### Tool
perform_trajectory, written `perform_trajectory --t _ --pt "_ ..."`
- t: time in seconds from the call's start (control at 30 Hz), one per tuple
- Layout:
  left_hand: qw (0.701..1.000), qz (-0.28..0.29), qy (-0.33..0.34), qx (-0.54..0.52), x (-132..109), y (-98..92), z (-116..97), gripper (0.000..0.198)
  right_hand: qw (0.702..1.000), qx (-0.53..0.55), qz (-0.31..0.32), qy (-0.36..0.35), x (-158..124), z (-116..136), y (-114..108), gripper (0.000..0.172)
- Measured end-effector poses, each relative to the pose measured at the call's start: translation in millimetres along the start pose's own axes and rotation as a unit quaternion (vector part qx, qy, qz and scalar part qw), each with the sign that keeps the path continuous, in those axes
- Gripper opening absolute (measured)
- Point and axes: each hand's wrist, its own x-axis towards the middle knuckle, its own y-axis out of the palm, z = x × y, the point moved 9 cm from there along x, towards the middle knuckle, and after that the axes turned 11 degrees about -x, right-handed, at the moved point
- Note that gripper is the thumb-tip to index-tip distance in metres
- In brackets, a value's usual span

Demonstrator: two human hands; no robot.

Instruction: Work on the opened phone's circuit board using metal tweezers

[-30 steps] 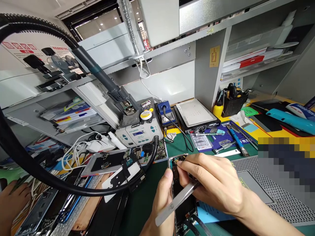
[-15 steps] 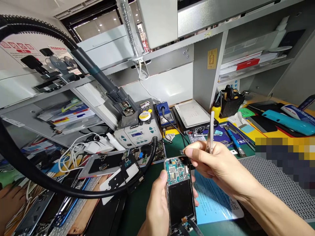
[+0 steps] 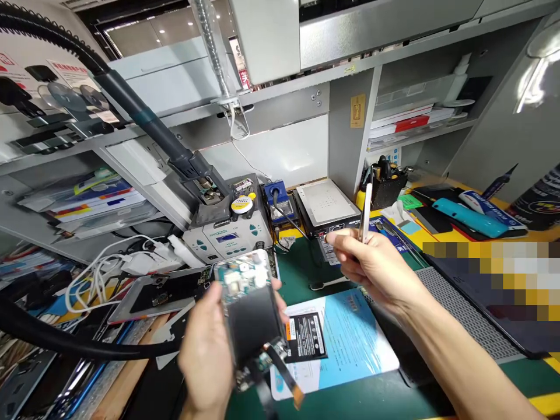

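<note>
"LEAD FREE" on white station (image 3: 227, 240); battery label (image 3: 310, 339) too small.

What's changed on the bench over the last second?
The left hand has carried the opened phone left, bringing a labelled black pack on the blue sheet into view. The right hand has come off the phone's upper end and is now apart from it, to the right. Unchanged: phone in the left hand, tweezers in the right.

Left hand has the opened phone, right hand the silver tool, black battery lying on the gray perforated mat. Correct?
Wrong surface: the head view shows the black battery lying on the blue-and-white sheet. The rest stands: left hand has the opened phone, right hand the silver tool.
</note>
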Motion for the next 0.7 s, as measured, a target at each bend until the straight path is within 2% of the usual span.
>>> perform_trajectory --t 0.07,0.13,0.27,0.43,0.5,0.7 --pt "0.998 -0.025 0.062 -0.008 7 -12.1 -22 0.057 0.999 -0.028 -0.026 -0.002 7 -1 -13 0.028" --pt "0.995 -0.036 0.090 -0.009 13 -20.4 -32 0.052 0.998 -0.055 -0.031 0.007 13 -5 -21 0.022" --pt "0.995 -0.032 0.098 0.005 18 -22.2 -35 0.049 0.996 -0.084 -0.006 0.033 20 -13 -25 0.020" --pt "0.994 -0.067 0.090 0.014 13 -32.2 -45 0.055 0.995 -0.088 0.025 0.049 23 -16 -26 0.017" --pt "0.995 -0.047 0.081 0.029 14 -35.2 -46 0.055 0.995 -0.090 0.014 0.046 26 -17 -33 0.019" --pt "0.998 0.028 0.050 0.016 27 -45.7 -26 0.057 0.989 -0.108 -0.094 0.028 45 -28 -63 0.032"
